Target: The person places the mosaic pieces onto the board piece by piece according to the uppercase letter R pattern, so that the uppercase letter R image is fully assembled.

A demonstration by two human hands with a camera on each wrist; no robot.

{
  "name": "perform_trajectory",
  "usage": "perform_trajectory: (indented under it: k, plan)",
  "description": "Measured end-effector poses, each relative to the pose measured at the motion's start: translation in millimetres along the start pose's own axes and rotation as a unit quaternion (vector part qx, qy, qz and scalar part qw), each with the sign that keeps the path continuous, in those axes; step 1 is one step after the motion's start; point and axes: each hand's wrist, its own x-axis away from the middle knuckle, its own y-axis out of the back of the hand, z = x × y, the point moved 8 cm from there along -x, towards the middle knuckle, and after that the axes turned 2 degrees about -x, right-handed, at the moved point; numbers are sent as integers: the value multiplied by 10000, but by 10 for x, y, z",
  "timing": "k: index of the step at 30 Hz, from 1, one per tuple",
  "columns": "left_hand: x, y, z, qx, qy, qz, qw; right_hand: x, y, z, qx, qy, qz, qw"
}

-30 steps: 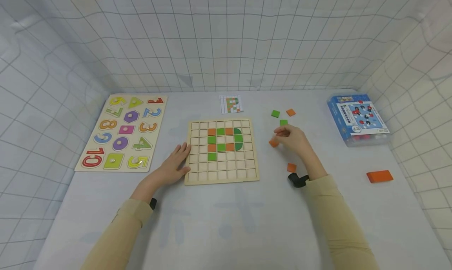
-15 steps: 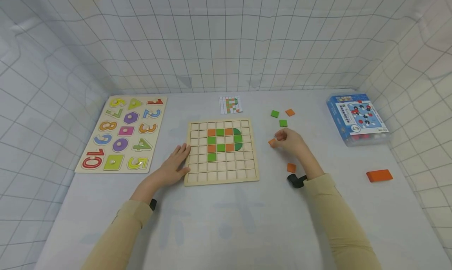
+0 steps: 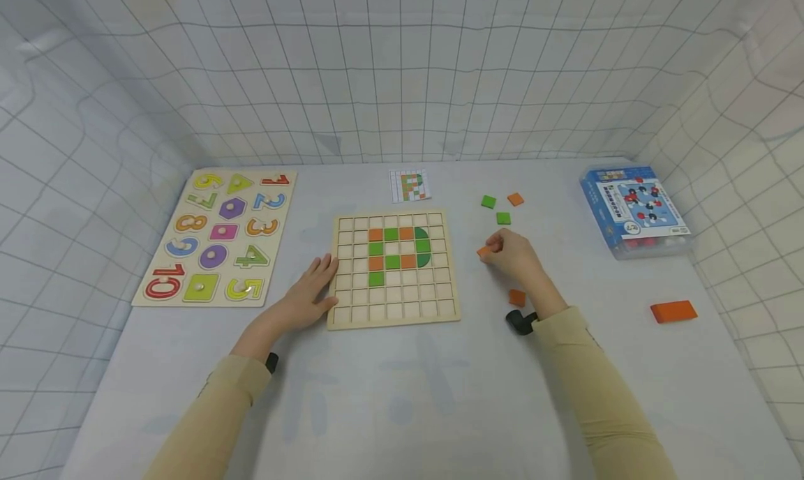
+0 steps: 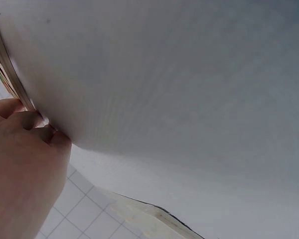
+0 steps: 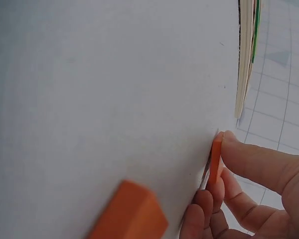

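A wooden grid board (image 3: 411, 311) lies mid-table, with orange and green squares and dark green rounded pieces set in its upper cells. My left hand (image 3: 306, 295) rests at the board's left edge, fingers extended and touching it. To the right of the board, my right hand (image 3: 518, 258) pinches an orange square tile (image 5: 215, 158) between thumb and fingers, low over the table. Another orange tile (image 3: 517, 298) lies nearer the right wrist. Beyond the right hand are two green tiles, one green tile (image 3: 503, 218) being closer, and an orange tile (image 3: 515, 199).
Behind the board lies a pattern card (image 3: 411, 186). A number and shape puzzle board (image 3: 213, 239) is at the left. On the right are a blue-topped box (image 3: 637, 211) and an orange block (image 3: 674, 311). Gridded cloth walls (image 3: 402, 82) enclose the table.
The right hand has closed its thumb and fingers on the orange tile and shifted slightly left with it. My left hand and the board have stayed put.
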Motion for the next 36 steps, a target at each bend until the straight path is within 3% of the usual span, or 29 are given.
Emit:
perform_trajectory:
  k: [18, 25, 36]
  plan:
    - [11, 3, -34, -16, -94, -13, 10000, 38, -6, 12, -122, -39, -49, 9999]
    - [0, -41, 5, -213, 116, 85, 9997, 40, -7, 17, -89, -7, -83, 9999]
    - [16, -59, -50, -499, 189, 122, 9985, 41, -10, 23, -4, -136, -29, 9999]
